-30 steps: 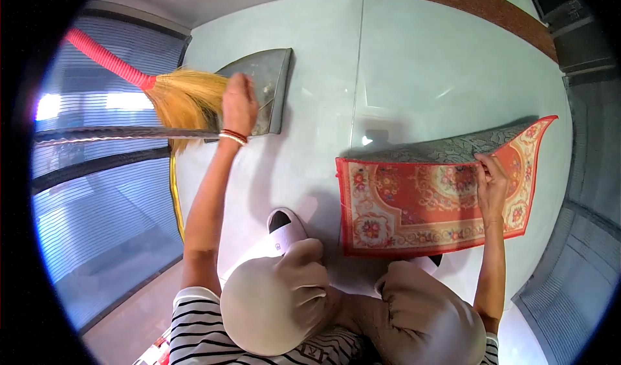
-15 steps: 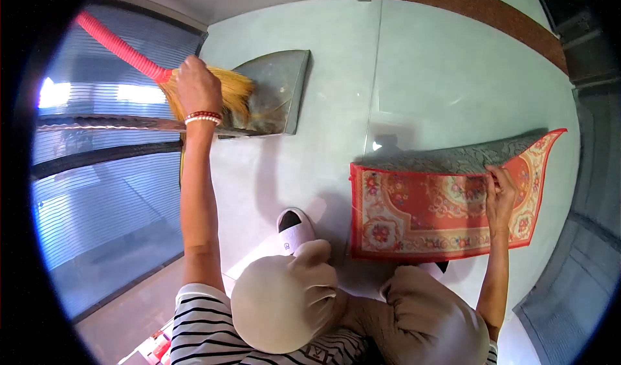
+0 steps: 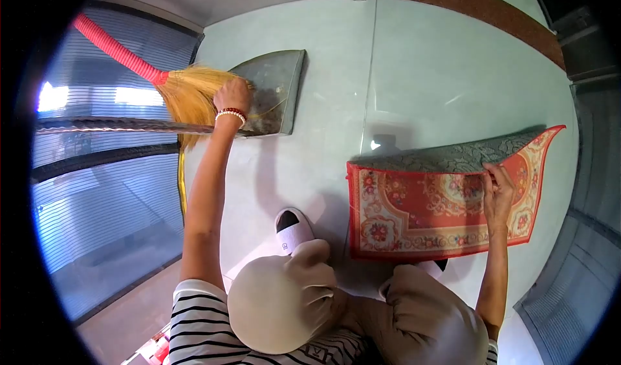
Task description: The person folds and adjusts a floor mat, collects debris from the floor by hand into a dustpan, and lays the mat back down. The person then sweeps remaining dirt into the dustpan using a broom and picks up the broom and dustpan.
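Note:
My left hand [image 3: 231, 98] is closed at the tips of the straw broom's bristles [image 3: 191, 90], above the dustpan [image 3: 275, 83]. Its fingers point away, so what they hold is hidden. Red wrapping covers the broom's handle [image 3: 119, 48], which leans to the upper left. On the right, my right hand [image 3: 498, 190] pinches the far edge of a red floral rug [image 3: 440, 213]. That edge is lifted, and the grey patterned underside [image 3: 446, 156] shows behind it. Bits of debris lie in the dustpan.
The dustpan's long handle [image 3: 116, 126] runs left in front of a ribbed glass panel [image 3: 103, 203]. Pale tiles [image 3: 323, 106] cover the floor, with a brown stone strip [image 3: 466, 12] at the back. A slippered foot [image 3: 294, 231] stands between the dustpan and the rug.
My left hand has slid right along the bristles, from near the broom's binding to their tips over the dustpan. The broom and the rug have hardly moved.

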`<state>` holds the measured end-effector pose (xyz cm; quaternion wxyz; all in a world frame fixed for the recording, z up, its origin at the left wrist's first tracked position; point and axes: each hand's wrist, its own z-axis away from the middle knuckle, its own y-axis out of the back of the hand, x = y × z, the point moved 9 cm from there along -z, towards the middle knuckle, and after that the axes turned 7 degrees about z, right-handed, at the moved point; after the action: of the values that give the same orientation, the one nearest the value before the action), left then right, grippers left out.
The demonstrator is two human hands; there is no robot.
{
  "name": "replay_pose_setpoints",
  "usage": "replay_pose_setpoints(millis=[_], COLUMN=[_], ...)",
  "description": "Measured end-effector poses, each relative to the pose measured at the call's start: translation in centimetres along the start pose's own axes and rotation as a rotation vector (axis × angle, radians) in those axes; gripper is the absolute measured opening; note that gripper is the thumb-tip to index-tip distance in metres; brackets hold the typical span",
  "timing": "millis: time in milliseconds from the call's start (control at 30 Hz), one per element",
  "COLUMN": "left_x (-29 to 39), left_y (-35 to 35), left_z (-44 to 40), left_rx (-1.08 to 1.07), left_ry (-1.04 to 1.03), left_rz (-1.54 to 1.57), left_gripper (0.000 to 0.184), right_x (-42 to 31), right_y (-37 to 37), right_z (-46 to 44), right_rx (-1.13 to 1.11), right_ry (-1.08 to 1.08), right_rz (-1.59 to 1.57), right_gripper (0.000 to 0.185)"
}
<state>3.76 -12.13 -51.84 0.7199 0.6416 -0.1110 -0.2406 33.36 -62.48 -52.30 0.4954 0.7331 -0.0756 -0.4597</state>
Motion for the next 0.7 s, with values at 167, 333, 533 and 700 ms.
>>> replay_pose_setpoints(millis=[167, 333, 533, 700], left_x=[-0.2, -0.1, 1.2, -1.1], left_y=[-1.1, -1.1, 0.0, -4.0], left_z=[0.3, 1.1, 2.7, 0.2], left_rx=[0.013, -0.069, 0.065, -0.334], left_ry=[-0.088, -0.021, -0.118, 0.069], left_rz=[0.097, -0.062, -0.081, -0.143], left_gripper=[0.018, 0.022, 0.026, 0.047], right_x=[-1.0, -0.9, -1.3, -0.7], right_y=[0.2, 0.2, 0.3, 0.1], right_z=[-0.3, -0.3, -0.3, -0.3], right_rx=[0.028, 0.024, 0.025, 0.003], right_ry=[0.062, 0.055, 0.055, -0.015], right_rz=[0.046, 0.036, 0.027, 0.023], right_gripper=[0.014, 0.014, 0.015, 0.016])
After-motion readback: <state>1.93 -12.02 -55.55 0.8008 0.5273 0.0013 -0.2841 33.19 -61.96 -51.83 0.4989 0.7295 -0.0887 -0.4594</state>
